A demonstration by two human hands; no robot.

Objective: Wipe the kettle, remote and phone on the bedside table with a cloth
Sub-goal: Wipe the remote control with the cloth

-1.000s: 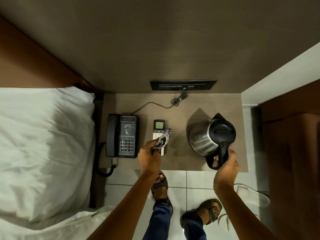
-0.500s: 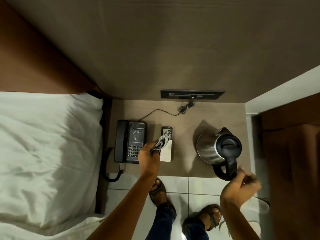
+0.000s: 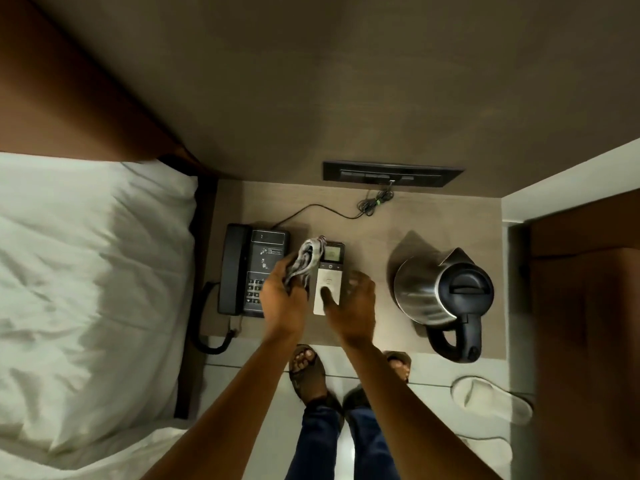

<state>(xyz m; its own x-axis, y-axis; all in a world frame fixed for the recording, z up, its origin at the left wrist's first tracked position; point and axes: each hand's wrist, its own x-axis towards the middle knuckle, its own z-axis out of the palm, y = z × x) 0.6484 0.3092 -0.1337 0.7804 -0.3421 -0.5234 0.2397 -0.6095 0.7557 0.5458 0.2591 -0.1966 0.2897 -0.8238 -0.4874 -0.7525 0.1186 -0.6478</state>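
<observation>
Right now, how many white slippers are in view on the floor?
2. One slipper lies on the tiled floor right of the person's feet, below the kettle. A second slipper sits nearer the bottom edge, partly cut off. Others may be out of frame.

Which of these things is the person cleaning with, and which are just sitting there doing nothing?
For the job:
- cloth, bunched in the left hand
- remote, with the right hand on it
- phone
- kettle
- bedside table they sit on

Just lying about:
- pillow
- white slipper on the floor
- switch panel on the wall
- bundled cable
</observation>
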